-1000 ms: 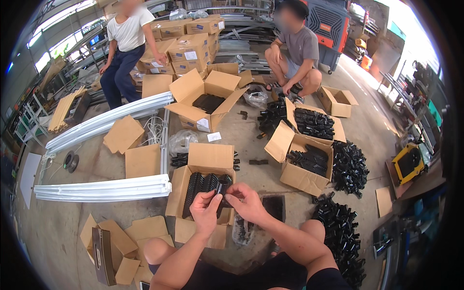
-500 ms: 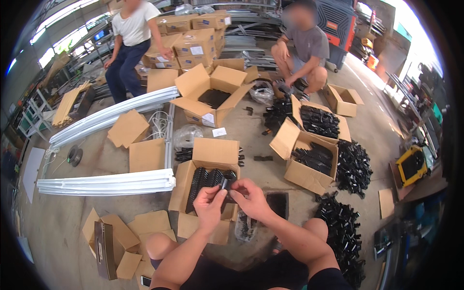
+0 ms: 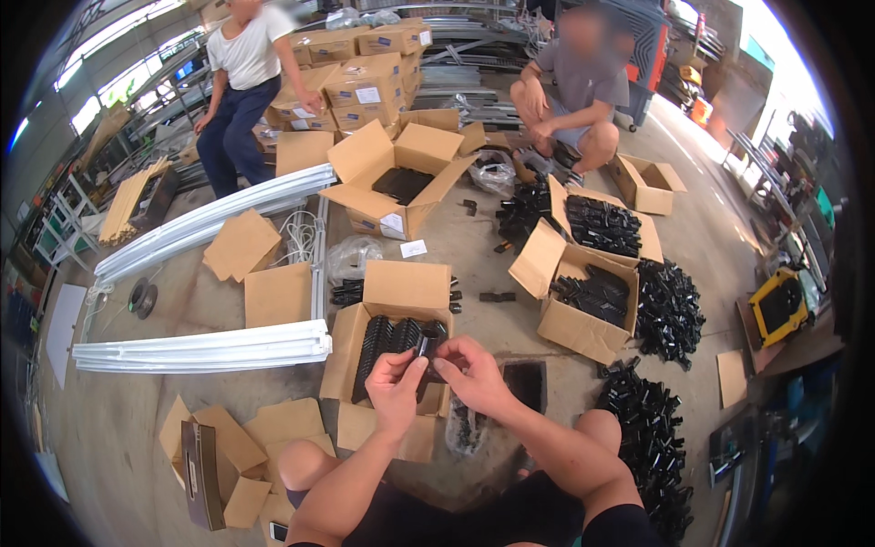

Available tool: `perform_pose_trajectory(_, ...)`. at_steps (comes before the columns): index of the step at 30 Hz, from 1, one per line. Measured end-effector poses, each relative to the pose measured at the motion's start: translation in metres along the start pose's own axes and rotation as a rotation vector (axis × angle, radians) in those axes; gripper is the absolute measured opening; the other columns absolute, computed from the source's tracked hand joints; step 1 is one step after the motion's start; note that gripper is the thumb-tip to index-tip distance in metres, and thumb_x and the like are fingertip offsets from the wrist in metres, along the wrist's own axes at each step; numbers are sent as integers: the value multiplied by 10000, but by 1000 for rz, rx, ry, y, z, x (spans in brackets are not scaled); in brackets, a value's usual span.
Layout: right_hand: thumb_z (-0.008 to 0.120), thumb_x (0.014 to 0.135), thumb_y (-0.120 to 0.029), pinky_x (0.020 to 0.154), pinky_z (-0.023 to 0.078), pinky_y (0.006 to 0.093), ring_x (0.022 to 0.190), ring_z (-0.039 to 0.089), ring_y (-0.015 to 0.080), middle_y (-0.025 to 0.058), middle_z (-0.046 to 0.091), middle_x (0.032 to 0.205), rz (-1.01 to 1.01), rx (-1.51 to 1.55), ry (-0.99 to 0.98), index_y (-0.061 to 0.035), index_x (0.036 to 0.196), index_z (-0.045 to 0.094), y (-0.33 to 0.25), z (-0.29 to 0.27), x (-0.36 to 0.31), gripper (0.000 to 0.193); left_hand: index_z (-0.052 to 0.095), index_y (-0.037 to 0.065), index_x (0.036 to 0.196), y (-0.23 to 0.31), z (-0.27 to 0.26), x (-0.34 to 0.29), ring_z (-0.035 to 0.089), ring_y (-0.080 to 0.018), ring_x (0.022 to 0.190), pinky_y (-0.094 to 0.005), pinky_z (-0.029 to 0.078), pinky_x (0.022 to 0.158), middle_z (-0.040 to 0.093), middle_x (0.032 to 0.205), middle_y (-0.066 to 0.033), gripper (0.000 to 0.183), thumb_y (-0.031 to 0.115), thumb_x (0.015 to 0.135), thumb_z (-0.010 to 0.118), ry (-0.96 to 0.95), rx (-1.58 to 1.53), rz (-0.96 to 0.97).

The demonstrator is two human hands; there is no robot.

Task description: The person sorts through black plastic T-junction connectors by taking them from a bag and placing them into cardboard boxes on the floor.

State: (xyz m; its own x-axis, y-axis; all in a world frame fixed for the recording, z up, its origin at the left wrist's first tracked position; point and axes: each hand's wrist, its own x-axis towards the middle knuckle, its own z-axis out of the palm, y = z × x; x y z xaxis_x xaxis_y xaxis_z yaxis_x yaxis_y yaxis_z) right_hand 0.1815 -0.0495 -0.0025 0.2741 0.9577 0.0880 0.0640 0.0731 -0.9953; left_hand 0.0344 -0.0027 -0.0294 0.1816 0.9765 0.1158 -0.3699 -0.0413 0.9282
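My left hand (image 3: 395, 385) and my right hand (image 3: 474, 374) meet over an open cardboard box (image 3: 406, 284). Between their fingertips is a small, shiny black tube-like fitting (image 3: 426, 345), pinched from both sides. Rows of black fittings (image 3: 381, 340) fill the box beneath it, partly covered by my hands. A clear plastic bag (image 3: 466, 433) with small dark pieces lies under my right wrist, beside a dark shallow tray (image 3: 527, 387).
Loose black fittings lie in heaps (image 3: 641, 438) at my right, near another open box (image 3: 583, 342). Long white profiles (image 3: 200, 348) lie at left. One person (image 3: 574, 87) crouches beyond the boxes; another (image 3: 244, 91) is at far left. A phone (image 3: 278, 531) lies near my left knee.
My hands and the fitting between them stay nearly still. The crouching person has shifted slightly right and raised a hand from low down. The view has moved a little.
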Motion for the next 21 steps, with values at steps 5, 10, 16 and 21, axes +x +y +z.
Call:
perform_pose_trajectory(5, 676, 944, -91, 703, 513, 297, 774, 601, 131, 87, 611, 894, -51, -34, 15, 22, 970, 629, 12, -6, 3, 125, 654, -31, 1048, -2, 4, 0, 648, -57, 836, -201, 521, 754, 723, 960, -68, 143, -26, 921, 721, 11, 37, 16)
perform_pose_trajectory(10, 665, 955, -115, 694, 518, 312, 764, 615, 146, 83, 621, 862, -14, 23, 20, 17, 961, 628, 4, -4, -1, 137, 651, -2, 1039, 4, 7, -2, 638, -56, 830, -208, 506, 780, 723, 965, -54, 131, -25, 923, 709, 11, 50, -18)
perform_pose_trajectory(16, 633, 986, -149, 736, 530, 305, 830, 637, 133, 93, 696, 929, -10, -9, 44, 23, 1100, 648, 12, -6, 4, 207, 645, -27, 1055, -3, 5, 3, 640, -64, 850, -211, 514, 772, 715, 972, -60, 138, -17, 930, 701, 68, -7, -54)
perform_pose_trajectory(21, 617, 1013, -132, 760, 519, 267, 852, 616, 84, 41, 674, 919, 113, 69, -8, 32, 1131, 639, -3, -15, 5, 203, 657, -2, 1035, -1, 1, 10, 645, -57, 826, -211, 515, 766, 727, 972, -52, 128, 7, 927, 725, 107, -188, -117)
